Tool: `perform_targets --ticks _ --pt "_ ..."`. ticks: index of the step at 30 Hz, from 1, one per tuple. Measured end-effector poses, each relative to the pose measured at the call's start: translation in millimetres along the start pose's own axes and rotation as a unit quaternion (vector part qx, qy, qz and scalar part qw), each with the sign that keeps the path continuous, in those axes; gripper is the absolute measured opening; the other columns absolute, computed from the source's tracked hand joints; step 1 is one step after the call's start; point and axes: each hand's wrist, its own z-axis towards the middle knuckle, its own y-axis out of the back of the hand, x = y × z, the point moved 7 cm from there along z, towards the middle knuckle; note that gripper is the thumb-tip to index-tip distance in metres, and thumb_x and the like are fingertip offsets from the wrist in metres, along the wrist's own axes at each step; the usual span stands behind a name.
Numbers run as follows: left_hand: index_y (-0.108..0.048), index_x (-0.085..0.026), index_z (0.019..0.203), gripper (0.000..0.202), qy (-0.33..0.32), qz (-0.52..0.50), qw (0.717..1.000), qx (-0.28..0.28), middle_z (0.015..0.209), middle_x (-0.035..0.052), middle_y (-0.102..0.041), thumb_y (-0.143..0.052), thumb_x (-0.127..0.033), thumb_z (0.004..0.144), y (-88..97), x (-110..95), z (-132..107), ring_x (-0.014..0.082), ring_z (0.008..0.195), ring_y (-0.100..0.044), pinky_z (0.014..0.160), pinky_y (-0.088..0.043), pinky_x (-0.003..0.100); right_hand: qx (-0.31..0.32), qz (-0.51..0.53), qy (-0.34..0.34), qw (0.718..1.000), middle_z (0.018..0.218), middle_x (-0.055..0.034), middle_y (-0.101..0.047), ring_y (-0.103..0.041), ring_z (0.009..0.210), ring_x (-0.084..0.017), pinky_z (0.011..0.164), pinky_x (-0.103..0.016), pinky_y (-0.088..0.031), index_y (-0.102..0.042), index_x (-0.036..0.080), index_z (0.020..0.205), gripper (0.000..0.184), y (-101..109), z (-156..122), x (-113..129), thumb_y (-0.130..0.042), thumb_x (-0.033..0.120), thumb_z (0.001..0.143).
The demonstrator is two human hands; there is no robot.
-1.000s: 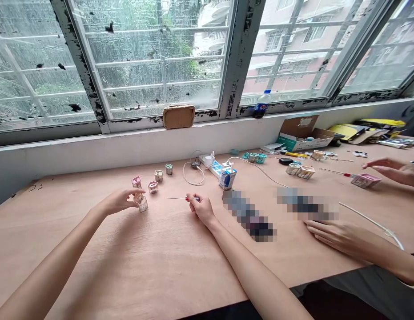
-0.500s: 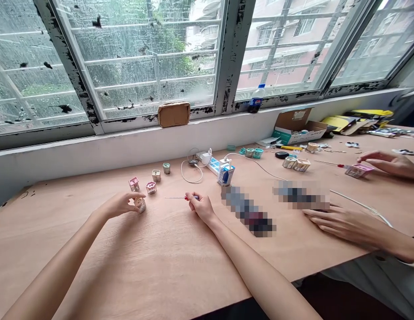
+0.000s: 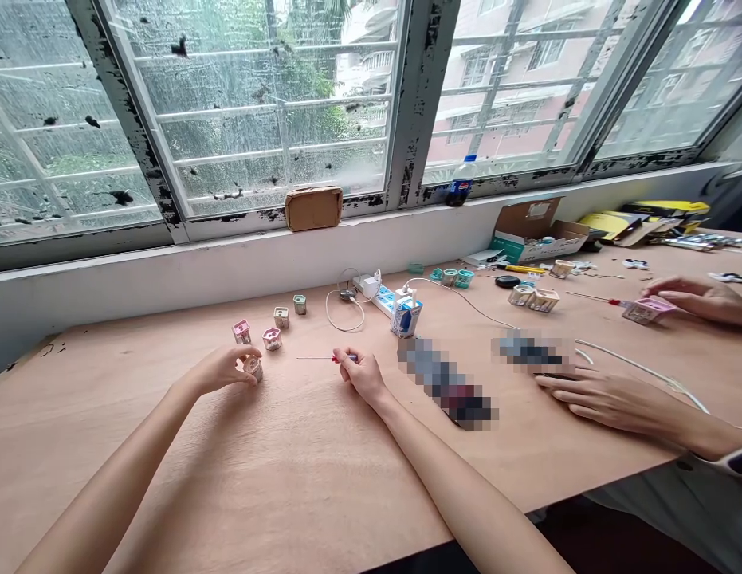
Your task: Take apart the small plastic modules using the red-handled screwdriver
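Observation:
My left hand point(image 3: 224, 371) grips a small cream-coloured box point(image 3: 253, 367) between thumb and fingers, low at the wooden table top. In my right hand point(image 3: 362, 373) is a slim screwdriver point(image 3: 336, 359) with a red part on its handle; its thin shaft points left towards the box, well apart from it. Just beyond my left hand stand two pink-topped boxes, one on the left point(image 3: 241, 331) and one on the right point(image 3: 272, 340). Further back are a cream box point(image 3: 281, 317) and a green-topped one point(image 3: 300, 304).
A power strip point(image 3: 379, 296) with plugs and a white-blue carton point(image 3: 406, 317) stand mid-table. Blurred-out items point(image 3: 445, 383) lie right of my hand. At the right, a co-worker's hands point(image 3: 622, 402) rest near a pink-topped box point(image 3: 645, 309) and another screwdriver point(image 3: 591, 298).
The whole view has shifted slightly. My left hand has turned a little around the cream box, while the screwdriver stays put in my right hand.

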Motion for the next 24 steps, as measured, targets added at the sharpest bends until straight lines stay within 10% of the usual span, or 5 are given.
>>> perform_targets --ticks 11,24 --pt "-0.059 -0.027 0.134 0.053 -0.028 -0.047 0.997 -0.062 0.130 0.0078 -0.065 -0.058 -0.052 0.087 -10.1 -3.2 -6.4 0.0261 0.111 -0.063 0.092 -0.051 0.035 0.000 -0.007 -0.001 1.000 0.043 0.0047 -0.046 -0.037 0.043 -0.011 0.046 -0.026 -0.026 -0.059 0.019 0.067 0.051 0.1 0.3 -0.7 -0.062 0.069 0.078" --pt "-0.066 -0.016 0.119 0.048 -0.029 -0.076 0.988 -0.130 0.103 0.0075 -0.072 -0.036 -0.048 0.098 -26.0 3.5 -3.5 0.0226 0.095 -0.064 0.089 -0.049 0.034 0.005 0.010 -0.003 1.000 0.043 0.0058 -0.044 -0.036 0.042 -0.010 0.046 -0.026 -0.027 -0.059 0.019 0.068 0.049 -1.3 0.3 -1.1 -0.063 0.066 0.079"
